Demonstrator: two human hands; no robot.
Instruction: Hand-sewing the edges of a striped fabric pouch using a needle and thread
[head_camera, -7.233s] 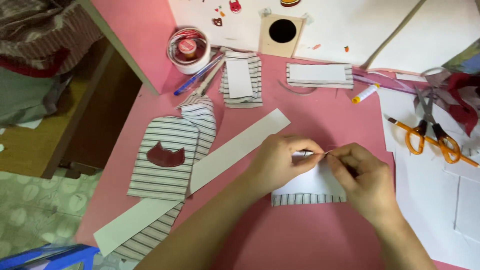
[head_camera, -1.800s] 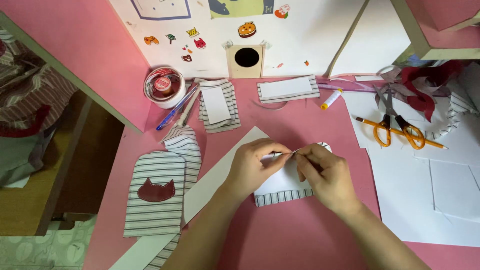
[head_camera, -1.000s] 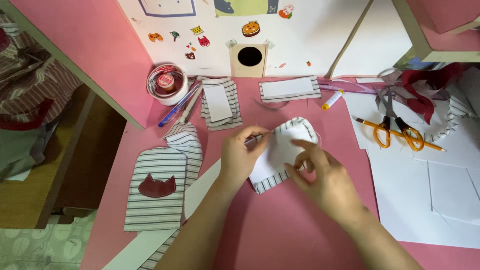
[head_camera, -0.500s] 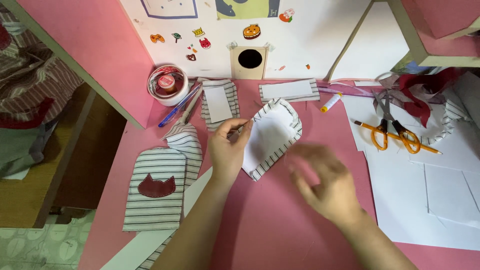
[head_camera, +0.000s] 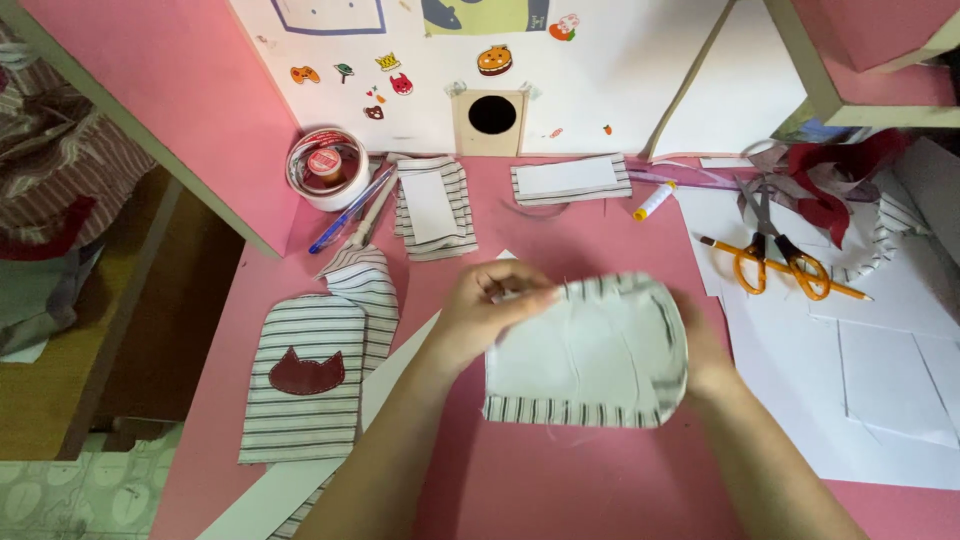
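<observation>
I hold a striped fabric piece (head_camera: 585, 355) up over the pink tabletop (head_camera: 560, 480), its white inner side facing me, striped hem along the bottom and right edges. My left hand (head_camera: 490, 310) pinches the piece at its top left corner, fingers closed on the cloth. My right hand (head_camera: 705, 355) is mostly hidden behind the piece's right edge; it seems to support that side, but I cannot tell how the fingers are set.

Left of my forearm lies a striped pocket-shaped piece with a dark red cat patch (head_camera: 305, 375), flat on the table, with another striped scrap (head_camera: 365, 285) just above it. A long white paper strip (head_camera: 300, 480) runs diagonally under my left arm. Toward the back wall: a roll of tape (head_camera: 325, 165), a blue pen (head_camera: 350, 210), two striped pieces with white card on top (head_camera: 432, 205) (head_camera: 570, 180). On white sheets at right lie orange-handled scissors (head_camera: 775, 265) beside a pencil (head_camera: 845, 290), well apart from my hands.
</observation>
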